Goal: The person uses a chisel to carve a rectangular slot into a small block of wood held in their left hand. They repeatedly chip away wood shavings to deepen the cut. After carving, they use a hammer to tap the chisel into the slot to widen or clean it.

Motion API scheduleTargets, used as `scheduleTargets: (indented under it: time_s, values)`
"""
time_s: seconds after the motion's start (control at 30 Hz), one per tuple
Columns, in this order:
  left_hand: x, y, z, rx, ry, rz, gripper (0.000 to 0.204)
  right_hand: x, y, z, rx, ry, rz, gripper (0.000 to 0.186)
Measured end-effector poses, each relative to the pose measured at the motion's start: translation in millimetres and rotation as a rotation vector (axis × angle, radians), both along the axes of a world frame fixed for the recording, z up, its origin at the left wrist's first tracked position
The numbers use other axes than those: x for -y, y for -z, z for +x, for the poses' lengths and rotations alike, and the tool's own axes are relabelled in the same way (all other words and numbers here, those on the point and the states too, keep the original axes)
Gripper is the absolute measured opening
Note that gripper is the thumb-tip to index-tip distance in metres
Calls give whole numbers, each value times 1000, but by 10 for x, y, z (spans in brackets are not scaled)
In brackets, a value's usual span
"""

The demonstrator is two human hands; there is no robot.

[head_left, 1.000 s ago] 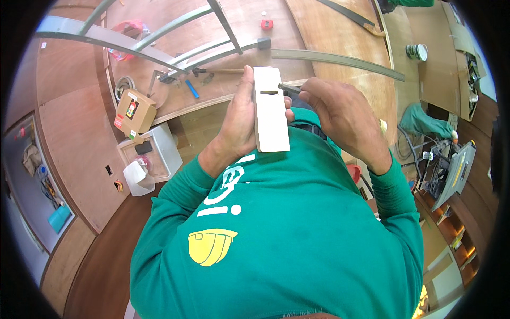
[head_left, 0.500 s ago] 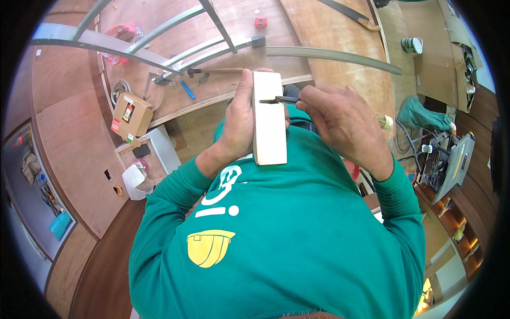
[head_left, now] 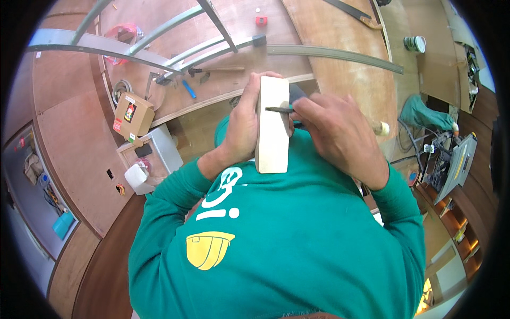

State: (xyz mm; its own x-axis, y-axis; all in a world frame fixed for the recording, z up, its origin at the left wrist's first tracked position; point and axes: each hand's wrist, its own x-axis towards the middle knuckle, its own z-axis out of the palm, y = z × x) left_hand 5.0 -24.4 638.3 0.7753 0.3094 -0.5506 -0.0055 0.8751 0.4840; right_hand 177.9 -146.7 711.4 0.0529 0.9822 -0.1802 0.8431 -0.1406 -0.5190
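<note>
So the left hand (head_left: 241, 127) is wrapped around a pale flat wood block (head_left: 272, 127), fingers curled over its left edge and thumb side behind it, holding it upright against the chest of the green sweatshirt (head_left: 297, 239). The right hand (head_left: 340, 135) is closed in a pinch on a dark pencil (head_left: 279, 109), tip touching the face of the block about a third of the way down from the top. There's no bench under the block at all, it's just floating in the grip

What could go wrong, my guess: with the block only held on one side, any push from the pencil could twist it in the fingers and the mark ends up crooked or in the wrong spot. The left fingertips sit right next to where the tip is working too, so a slip to the left could jab them. Pressing hard on an unsupported piece could also snap the point

Down on the plywood floor (head_left: 329, 32) there's a hammer (head_left: 212, 70), a cardboard box (head_left: 132, 114) and long metal rails (head_left: 340, 53), well away from both hands. A power saw (head_left: 454, 165) sits off to the right
</note>
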Motion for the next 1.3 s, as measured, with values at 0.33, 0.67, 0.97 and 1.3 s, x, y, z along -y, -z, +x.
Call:
scheduleTargets:
  time_s: [0.33,0.67,0.97,1.3]
  values:
    - [11,-29,58,-42,-77,5,62,-7,-2,70,20,19,12,10]
    - [10,-33,88,6,-78,10,58,14,-4,114,28,25,-1,15]
    - [-69,-40,153,34,-8,79,61,-43,24,90,35,16,57,19]
    - [-57,-69,165,-8,-67,11,59,-5,-52,205,66,-12,-10,22]
